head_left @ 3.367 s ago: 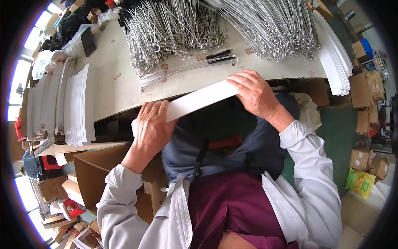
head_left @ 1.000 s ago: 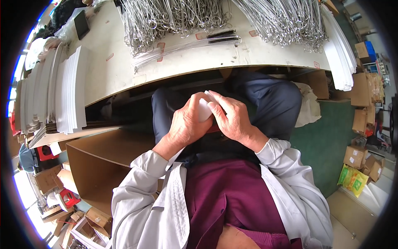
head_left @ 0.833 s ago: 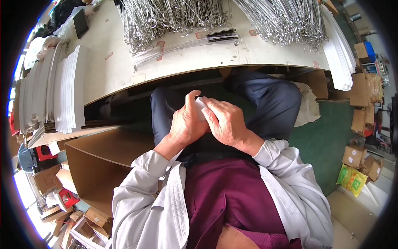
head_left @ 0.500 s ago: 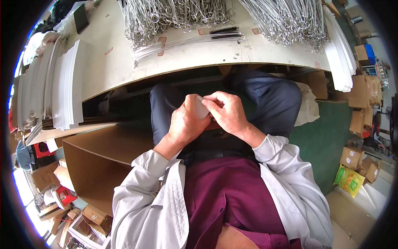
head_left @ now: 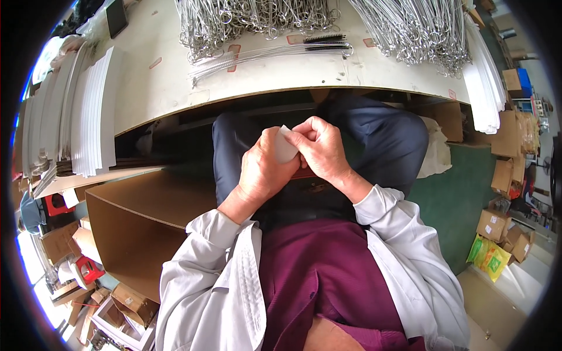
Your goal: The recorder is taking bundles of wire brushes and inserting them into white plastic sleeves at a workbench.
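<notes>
While your hands meet over your lap, just short of the table [head_left: 167,82] edge, a white card carton [head_left: 285,151] sits between them, its pale end facing up. Your left hand [head_left: 261,171] is curled around the carton's left side, fingers bent; where its thumb presses, you cannot tell from this view. Your right hand [head_left: 324,153] is nearly closed, thumb and bent forefinger pinching the carton's upper corner, the other fingers folded in. The carton lies right of your left palm and left of your right knuckles, touching both; its lower length is hidden.

Beyond the hands, on the table: a few wire brushes [head_left: 325,40] lying crosswise, black bristles toward the right; two heaps of looped metal wires [head_left: 410,38] farther back. Stacked white strips [head_left: 96,117] at far left, more white strips [head_left: 483,93] at far right. Beside your left forearm, a large brown cardboard box [head_left: 132,222].
</notes>
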{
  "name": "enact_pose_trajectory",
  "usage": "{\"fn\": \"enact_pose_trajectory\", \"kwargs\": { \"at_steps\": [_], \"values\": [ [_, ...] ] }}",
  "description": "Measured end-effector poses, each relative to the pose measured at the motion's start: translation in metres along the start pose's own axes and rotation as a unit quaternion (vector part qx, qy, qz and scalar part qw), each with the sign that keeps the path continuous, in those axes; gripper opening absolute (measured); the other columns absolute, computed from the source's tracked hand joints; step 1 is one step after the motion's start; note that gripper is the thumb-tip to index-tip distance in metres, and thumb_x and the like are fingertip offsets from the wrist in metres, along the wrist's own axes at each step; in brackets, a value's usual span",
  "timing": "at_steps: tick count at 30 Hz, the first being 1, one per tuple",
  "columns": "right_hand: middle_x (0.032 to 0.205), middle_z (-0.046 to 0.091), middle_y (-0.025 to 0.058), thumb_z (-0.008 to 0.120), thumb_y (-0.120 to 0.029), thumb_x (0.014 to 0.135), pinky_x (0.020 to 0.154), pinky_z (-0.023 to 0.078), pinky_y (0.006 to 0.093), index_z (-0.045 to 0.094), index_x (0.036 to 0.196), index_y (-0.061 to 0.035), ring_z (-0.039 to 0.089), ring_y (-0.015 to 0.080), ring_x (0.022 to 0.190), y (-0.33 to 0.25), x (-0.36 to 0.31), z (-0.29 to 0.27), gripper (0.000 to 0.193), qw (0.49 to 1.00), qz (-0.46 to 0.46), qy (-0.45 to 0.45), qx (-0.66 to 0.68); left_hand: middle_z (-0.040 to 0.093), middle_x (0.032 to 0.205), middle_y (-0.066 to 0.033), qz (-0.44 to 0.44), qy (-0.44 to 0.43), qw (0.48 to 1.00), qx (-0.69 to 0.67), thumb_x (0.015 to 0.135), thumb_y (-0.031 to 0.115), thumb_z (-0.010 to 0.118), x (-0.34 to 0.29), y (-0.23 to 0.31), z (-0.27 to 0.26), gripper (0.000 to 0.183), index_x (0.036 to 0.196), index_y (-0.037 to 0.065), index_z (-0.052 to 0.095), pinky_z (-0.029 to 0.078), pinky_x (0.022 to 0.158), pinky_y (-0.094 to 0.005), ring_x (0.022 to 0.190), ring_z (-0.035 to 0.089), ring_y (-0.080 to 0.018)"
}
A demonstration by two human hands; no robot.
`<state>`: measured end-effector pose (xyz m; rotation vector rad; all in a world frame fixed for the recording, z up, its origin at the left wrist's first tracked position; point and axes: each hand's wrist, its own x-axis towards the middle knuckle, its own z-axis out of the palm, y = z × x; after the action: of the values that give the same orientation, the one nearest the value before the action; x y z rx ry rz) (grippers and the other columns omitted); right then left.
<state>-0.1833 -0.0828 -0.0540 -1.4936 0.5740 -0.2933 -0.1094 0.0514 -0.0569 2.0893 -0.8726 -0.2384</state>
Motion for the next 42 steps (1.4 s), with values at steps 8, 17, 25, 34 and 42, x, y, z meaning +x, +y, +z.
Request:
{"fn": "enact_pose_trajectory", "kwargs": {
  "at_steps": [8,17,25,34,42],
  "values": [
    [0.072,0.069,0.0070,0.073,-0.012,0.095,0.041,0.044,0.0230,0.066,0.088,0.0022,0.057,0.0068,0.049,-0.005,0.003,-0.006,0.018,0.993,0.089,-0.023,0.077,0.072,0.095,-0.0201,-0.031,-0.009,0.999,0.002,0.079,0.024,0.080,-0.003,0.003,0.000,0.045,0.112,0.002,0.059,0.060,0.074,-0.0462,0.087,0.073,-0.0401],
    [0.070,0.068,0.0059,0.075,-0.013,0.095,0.039,0.042,0.0230,0.066,0.084,0.0017,0.056,0.0057,0.047,-0.001,-0.001,-0.006,0.020,0.997,0.069,-0.006,0.044,0.072,0.099,-0.0206,-0.031,-0.026,0.999,-0.015,0.076,0.019,0.081,-0.009,-0.003,0.001,0.049,0.117,0.002,0.058,0.060,0.077,-0.0463,0.089,0.072,-0.0409],
    [0.066,0.068,0.0045,0.076,-0.014,0.094,0.046,0.046,0.0246,0.067,0.080,0.0011,0.058,0.0045,0.052,0.014,-0.008,0.005,0.022,0.992,-0.089,0.056,-0.065,0.072,0.101,-0.0206,-0.044,-0.034,0.998,-0.010,0.076,0.020,0.082,-0.012,-0.003,0.000,0.053,0.119,0.002,0.058,0.060,0.078,-0.0459,0.091,0.072,-0.0409],
    [0.070,0.069,0.0061,0.072,-0.012,0.096,0.044,0.050,0.0231,0.069,0.086,0.0016,0.062,0.0071,0.052,-0.002,-0.001,-0.014,0.017,0.990,0.112,-0.083,-0.024,0.072,0.100,-0.0208,-0.028,-0.055,0.998,0.010,0.076,0.018,0.079,-0.019,-0.011,0.005,0.051,0.119,0.001,0.058,0.060,0.078,-0.0466,0.090,0.072,-0.0409],
    [0.070,0.072,0.0122,0.072,-0.012,0.092,0.055,0.054,0.0308,0.069,0.083,0.0037,0.069,0.0141,0.061,0.011,-0.008,-0.008,0.018,0.987,-0.018,-0.040,-0.153,0.072,0.099,-0.0222,-0.030,-0.037,0.999,-0.005,0.072,0.018,0.087,-0.018,-0.011,0.006,0.056,0.118,0.001,0.061,0.061,0.078,-0.0425,0.091,0.073,-0.0386]
  ]
}}
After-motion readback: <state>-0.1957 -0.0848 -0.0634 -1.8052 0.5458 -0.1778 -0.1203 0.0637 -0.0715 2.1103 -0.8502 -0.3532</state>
